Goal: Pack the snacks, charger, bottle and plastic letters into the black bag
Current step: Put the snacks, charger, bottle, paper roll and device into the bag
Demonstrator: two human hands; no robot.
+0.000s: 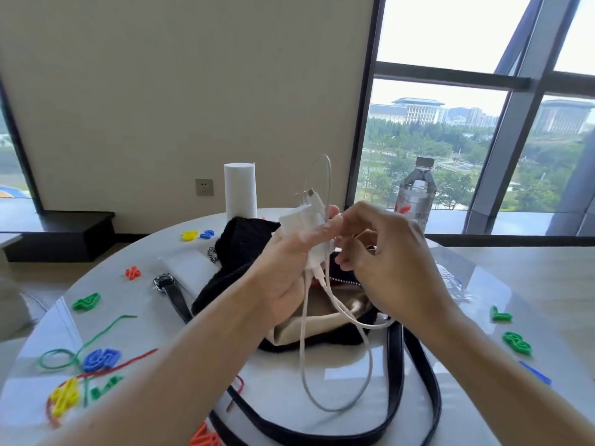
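My left hand point(289, 268) grips the white charger point(304, 222) above the open black bag point(244, 249). Its white cable point(335, 358) hangs in loops over the bag's beige lining, and one end arcs up above the plug. My right hand point(383, 259) pinches the cable right beside the charger. A clear water bottle point(417, 194) stands behind my hands at the table's far edge. Coloured plastic letters lie around the bag: a green one point(86, 301), a blue one point(100, 359), a yellow one point(64, 397) on the left, and green ones point(517, 342) on the right. No snack is clearly visible.
The round white table point(354, 391) carries a white cylinder point(240, 189) at the back, green and red strings point(96, 336) on the left, and the bag's black strap point(402, 375) looping toward me. A crinkled clear wrapper point(452, 281) lies to the right of the bag.
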